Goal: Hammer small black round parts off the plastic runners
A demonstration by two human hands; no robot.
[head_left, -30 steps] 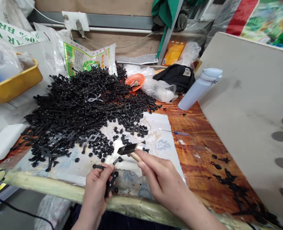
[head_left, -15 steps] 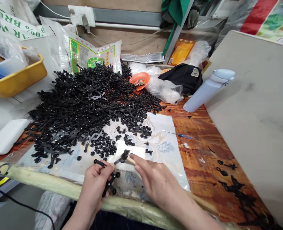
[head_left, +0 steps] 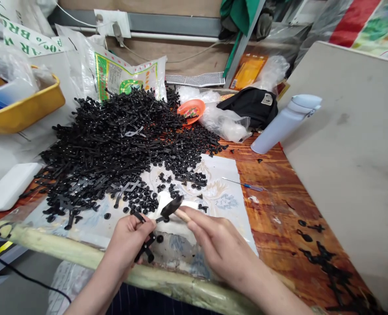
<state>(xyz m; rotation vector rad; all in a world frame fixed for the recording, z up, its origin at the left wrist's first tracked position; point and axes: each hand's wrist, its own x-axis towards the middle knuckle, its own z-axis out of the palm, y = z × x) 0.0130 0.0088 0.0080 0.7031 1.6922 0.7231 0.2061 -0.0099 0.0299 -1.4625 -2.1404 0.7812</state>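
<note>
My left hand [head_left: 128, 239] is closed on a black plastic piece [head_left: 145, 251] with several arms and round ends; part of it is hidden by the fingers. One arm of the piece points right, to the dark blade of a small knife [head_left: 172, 207]. Gripping the knife's pale wooden handle, my right hand [head_left: 218, 245] has its index finger stretched along it. The blade meets or overlaps the arm's tip; I cannot tell whether it cuts. Below lies a white pad [head_left: 191, 204]. A loose round black part [head_left: 160, 239] rests beside the left hand.
A large heap of black plastic pieces [head_left: 115, 131] covers the left and back of the table. An orange plate [head_left: 194, 110] sits at its edge. To the right are a thin screwdriver-like tool [head_left: 246, 185], a pale blue bottle [head_left: 284, 127] and black scraps [head_left: 328, 267].
The left hand has shifted slightly left and turned the black piece. The knife blade has swung up and shows more broadly. A round part now lies separate beside the left hand.
</note>
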